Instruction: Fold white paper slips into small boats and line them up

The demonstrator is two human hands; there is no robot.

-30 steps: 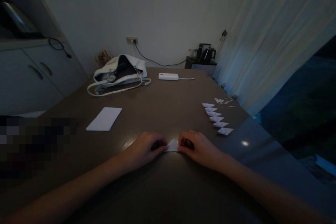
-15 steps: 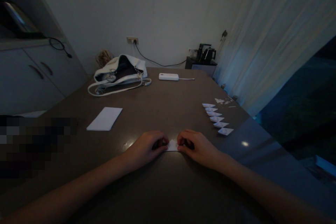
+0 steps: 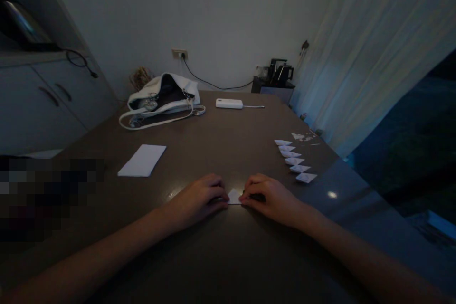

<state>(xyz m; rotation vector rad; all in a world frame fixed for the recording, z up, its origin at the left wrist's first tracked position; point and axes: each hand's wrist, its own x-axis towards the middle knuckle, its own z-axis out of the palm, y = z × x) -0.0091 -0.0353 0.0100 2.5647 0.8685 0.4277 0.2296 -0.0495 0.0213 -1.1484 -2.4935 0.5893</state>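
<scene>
A small piece of folded white paper [image 3: 234, 196] with a pointed top lies on the dark table in front of me. My left hand [image 3: 204, 198] pinches its left end between thumb and fingers. At the opposite end, my right hand [image 3: 269, 197] grips the paper in the same way, its fingertips partly covering the corner. To the right stands a slanting row of several folded paper boats [image 3: 299, 169]. A stack of white paper sheets [image 3: 142, 160] lies to the left of my hands.
A white handbag [image 3: 162, 99] rests at the table's back left, its strap looped forward. Beyond the middle lies a white power bank [image 3: 229, 103] with a short cable. Paper scraps [image 3: 302, 137] are scattered near the right edge. A black kettle [image 3: 284, 74] stands behind the table.
The fingers of both hands have shifted slightly at the ends of the folded paper, and more of its pointed top shows. Everything else stays in place.
</scene>
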